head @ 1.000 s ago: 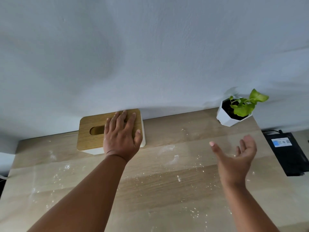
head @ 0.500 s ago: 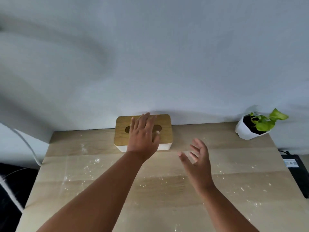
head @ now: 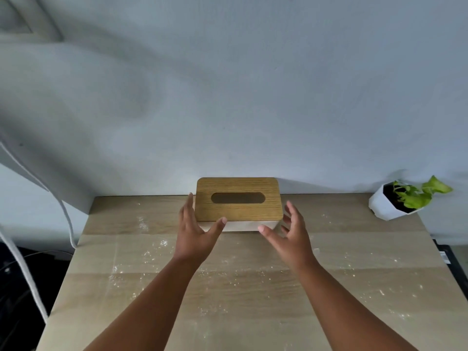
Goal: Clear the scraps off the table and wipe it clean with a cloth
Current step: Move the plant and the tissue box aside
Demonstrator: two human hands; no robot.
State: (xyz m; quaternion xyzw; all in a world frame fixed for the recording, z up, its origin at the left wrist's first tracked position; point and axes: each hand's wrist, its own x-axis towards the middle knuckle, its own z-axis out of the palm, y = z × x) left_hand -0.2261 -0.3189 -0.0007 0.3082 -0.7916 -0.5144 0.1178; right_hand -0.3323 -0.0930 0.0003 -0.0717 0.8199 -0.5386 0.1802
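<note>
We see a light wooden table (head: 354, 287) pushed against a pale wall (head: 253, 97). White crumbs and powdery scraps (head: 164, 243) are scattered over most of the tabletop, thickest left of centre and along the middle band; smaller specks run out toward the right edge.

At the back centre, against the wall, stands a tissue box (head: 239, 203) with a wooden lid and a white base. The oval slot in the lid is dark; we cannot tell whether anything is inside. We see no cloth in view.

The left hand (head: 195, 231) is at the box's left end, fingers straight and spread, thumb reaching across the front lower corner. We cannot tell whether the fingers touch the side. The right hand (head: 291, 234) is just beside the box's right front corner, palm turned inward, fingers wide and loosely curled, thumb pointing toward the box front; it appears apart from the box. Neither hand holds anything.

At the back right corner sits a white faceted pot (head: 387, 209) with a small green plant (head: 417, 195). A white cable (head: 67, 219) hangs off the left side of the table
</note>
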